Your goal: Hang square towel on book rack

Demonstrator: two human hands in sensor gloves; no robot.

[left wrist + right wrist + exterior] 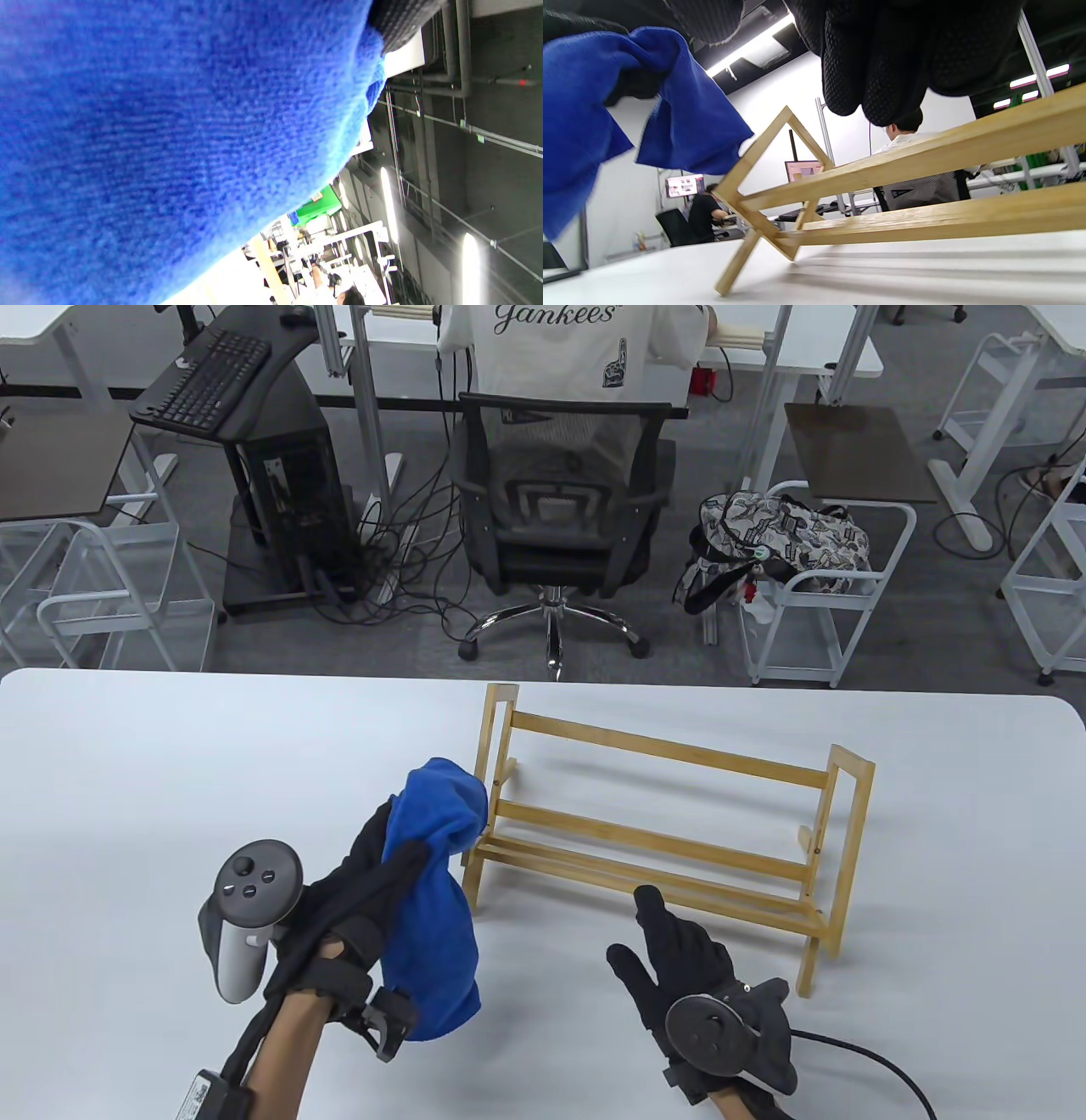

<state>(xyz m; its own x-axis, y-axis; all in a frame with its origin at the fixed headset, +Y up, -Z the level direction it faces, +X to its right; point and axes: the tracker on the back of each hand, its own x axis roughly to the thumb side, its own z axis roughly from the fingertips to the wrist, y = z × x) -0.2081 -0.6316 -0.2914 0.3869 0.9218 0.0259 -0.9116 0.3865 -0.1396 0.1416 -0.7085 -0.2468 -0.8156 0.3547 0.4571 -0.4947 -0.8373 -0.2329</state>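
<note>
A blue square towel [434,891] hangs bunched from my left hand [373,857], which grips it above the table just left of the wooden book rack [662,831]. The towel fills the left wrist view [169,148] and shows at the left of the right wrist view [606,114]. My right hand [679,959] is empty, fingers spread, low over the table just in front of the rack's lower rails. In the right wrist view its fingertips [878,97] hang above the rack's rails [925,161].
The white table [170,780] carries only the rack. Beyond its far edge stand an office chair [560,517], a computer cart [271,475] and a white trolley with a patterned bag [780,543].
</note>
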